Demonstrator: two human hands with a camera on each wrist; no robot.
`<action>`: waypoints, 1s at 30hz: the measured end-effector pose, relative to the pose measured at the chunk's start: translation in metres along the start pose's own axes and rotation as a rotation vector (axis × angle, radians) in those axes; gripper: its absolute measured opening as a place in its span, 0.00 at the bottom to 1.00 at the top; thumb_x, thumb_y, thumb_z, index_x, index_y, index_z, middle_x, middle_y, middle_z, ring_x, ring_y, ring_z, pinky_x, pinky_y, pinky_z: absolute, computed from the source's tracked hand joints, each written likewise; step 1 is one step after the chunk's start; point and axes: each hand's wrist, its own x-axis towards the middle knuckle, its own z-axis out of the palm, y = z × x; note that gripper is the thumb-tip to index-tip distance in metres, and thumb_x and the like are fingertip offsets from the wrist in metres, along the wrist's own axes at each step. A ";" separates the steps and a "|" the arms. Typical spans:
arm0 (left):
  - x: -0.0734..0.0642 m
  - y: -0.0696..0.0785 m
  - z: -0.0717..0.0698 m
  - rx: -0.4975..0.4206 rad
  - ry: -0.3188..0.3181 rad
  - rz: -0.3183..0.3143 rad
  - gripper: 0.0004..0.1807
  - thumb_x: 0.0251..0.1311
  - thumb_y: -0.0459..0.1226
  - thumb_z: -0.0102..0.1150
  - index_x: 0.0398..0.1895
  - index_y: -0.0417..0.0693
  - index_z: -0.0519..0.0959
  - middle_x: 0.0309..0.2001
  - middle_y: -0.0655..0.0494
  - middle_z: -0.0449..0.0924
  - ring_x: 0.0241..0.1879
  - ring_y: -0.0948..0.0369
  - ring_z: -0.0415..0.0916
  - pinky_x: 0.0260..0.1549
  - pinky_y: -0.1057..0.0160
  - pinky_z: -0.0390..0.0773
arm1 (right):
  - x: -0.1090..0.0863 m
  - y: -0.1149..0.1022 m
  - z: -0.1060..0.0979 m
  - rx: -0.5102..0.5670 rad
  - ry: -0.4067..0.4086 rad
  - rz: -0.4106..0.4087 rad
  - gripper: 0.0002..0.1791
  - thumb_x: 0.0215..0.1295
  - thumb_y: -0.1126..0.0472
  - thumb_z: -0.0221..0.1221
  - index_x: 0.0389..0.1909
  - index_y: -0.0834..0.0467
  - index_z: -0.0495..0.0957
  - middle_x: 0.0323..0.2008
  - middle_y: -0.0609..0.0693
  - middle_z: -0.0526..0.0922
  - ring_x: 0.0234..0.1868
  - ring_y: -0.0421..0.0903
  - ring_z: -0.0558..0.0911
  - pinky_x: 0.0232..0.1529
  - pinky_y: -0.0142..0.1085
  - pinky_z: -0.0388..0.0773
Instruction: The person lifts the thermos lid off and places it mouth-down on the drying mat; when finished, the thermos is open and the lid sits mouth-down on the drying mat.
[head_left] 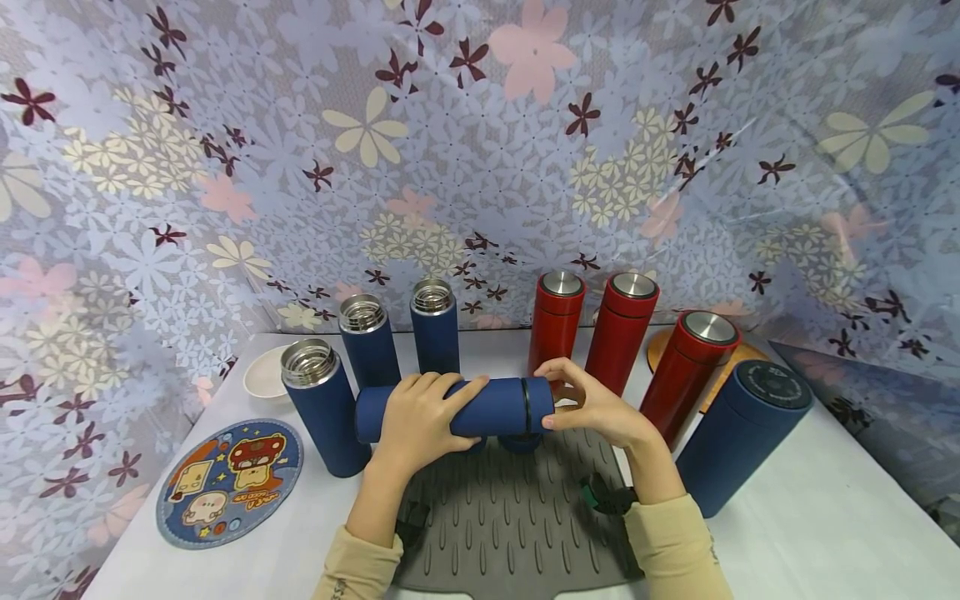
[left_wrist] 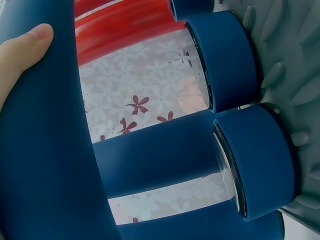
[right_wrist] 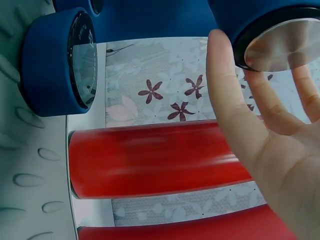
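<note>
Tan sleeves (head_left: 675, 550) come in closest to us, and past them our two hands share one blue flask (head_left: 498, 408), held on its side above the grey mat (head_left: 510, 533). Our left hand (head_left: 416, 412) is wrapped round its body, thumb along the near side; our right hand (head_left: 600, 408) curves about its lid (head_left: 541, 404), fingertips at the rim and palm clear of the steel end. How firmly those fingertips grip, we cannot tell.

With the flask lying sideways, we judge that a loosened lid could let any contents run out, and a weak left grasp could let the body roll or drop. Swinging its base leftward might tip the uncapped blue flask (head_left: 322, 417) near that end; whether they touch, we cannot see. Our flask lies within the left hand's grasp, base jutting left, lid reaching into the right hand's curve.

Below it, blue caps (left_wrist: 257, 162) stand on the mat. Beyond are two more bare-necked flasks (head_left: 371, 342); to our right, red flasks (head_left: 622, 333) and a dark-topped flask (head_left: 738, 450) stand on the table (head_left: 825, 517).
</note>
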 end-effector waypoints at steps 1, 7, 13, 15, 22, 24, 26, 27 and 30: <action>0.000 0.000 0.000 0.000 0.000 0.000 0.42 0.23 0.58 0.75 0.53 0.63 0.78 0.39 0.55 0.82 0.37 0.56 0.78 0.36 0.58 0.78 | 0.000 -0.001 0.000 -0.004 -0.003 0.000 0.36 0.51 0.65 0.65 0.59 0.68 0.58 0.53 0.61 0.65 0.50 0.59 0.69 0.48 0.49 0.72; 0.000 -0.001 0.000 0.015 -0.010 -0.003 0.42 0.25 0.60 0.74 0.53 0.63 0.77 0.40 0.55 0.81 0.37 0.56 0.78 0.36 0.58 0.78 | -0.001 -0.003 -0.001 0.039 -0.024 0.123 0.34 0.64 0.54 0.55 0.66 0.59 0.50 0.59 0.67 0.59 0.51 0.59 0.74 0.47 0.49 0.77; -0.001 -0.002 0.000 0.017 -0.021 -0.011 0.42 0.25 0.60 0.74 0.54 0.63 0.77 0.40 0.55 0.81 0.37 0.56 0.78 0.37 0.58 0.78 | 0.002 -0.005 0.002 0.138 -0.001 0.240 0.28 0.69 0.51 0.48 0.61 0.64 0.56 0.47 0.61 0.72 0.40 0.53 0.82 0.41 0.49 0.80; -0.001 -0.002 0.001 0.008 -0.024 -0.017 0.42 0.25 0.59 0.74 0.54 0.63 0.77 0.40 0.55 0.81 0.37 0.56 0.78 0.37 0.57 0.78 | 0.002 -0.005 0.003 0.152 0.007 0.236 0.25 0.67 0.54 0.50 0.58 0.65 0.58 0.43 0.58 0.73 0.37 0.51 0.83 0.39 0.47 0.81; -0.001 -0.002 0.002 0.001 -0.023 -0.021 0.43 0.24 0.59 0.75 0.54 0.63 0.77 0.40 0.54 0.81 0.38 0.56 0.78 0.37 0.57 0.78 | 0.002 -0.003 0.002 0.146 0.029 0.190 0.26 0.61 0.59 0.57 0.57 0.63 0.60 0.46 0.61 0.68 0.38 0.53 0.80 0.42 0.51 0.79; -0.001 -0.003 0.002 0.003 -0.022 -0.020 0.43 0.24 0.59 0.75 0.54 0.63 0.77 0.40 0.55 0.81 0.37 0.56 0.78 0.37 0.57 0.78 | 0.002 -0.002 0.002 0.139 0.028 0.182 0.27 0.60 0.59 0.58 0.57 0.63 0.60 0.48 0.62 0.67 0.40 0.54 0.78 0.44 0.54 0.77; 0.000 -0.003 0.002 0.005 -0.021 -0.019 0.43 0.24 0.59 0.75 0.54 0.63 0.77 0.40 0.55 0.81 0.37 0.56 0.78 0.37 0.57 0.78 | 0.003 -0.002 0.002 0.128 0.025 0.173 0.28 0.59 0.60 0.59 0.58 0.63 0.60 0.50 0.64 0.66 0.41 0.54 0.78 0.44 0.54 0.77; 0.000 -0.003 0.002 0.006 -0.021 -0.019 0.43 0.23 0.59 0.75 0.54 0.63 0.77 0.40 0.55 0.81 0.37 0.56 0.78 0.37 0.57 0.78 | 0.003 -0.001 0.002 0.121 0.024 0.170 0.29 0.59 0.60 0.59 0.58 0.63 0.59 0.51 0.64 0.65 0.42 0.55 0.78 0.44 0.54 0.77; 0.000 -0.003 0.002 0.010 -0.017 -0.017 0.43 0.23 0.59 0.75 0.54 0.63 0.77 0.40 0.55 0.81 0.37 0.56 0.78 0.36 0.58 0.78 | 0.003 -0.001 0.001 0.089 0.019 0.151 0.30 0.57 0.60 0.60 0.58 0.62 0.59 0.53 0.65 0.64 0.44 0.55 0.76 0.43 0.52 0.78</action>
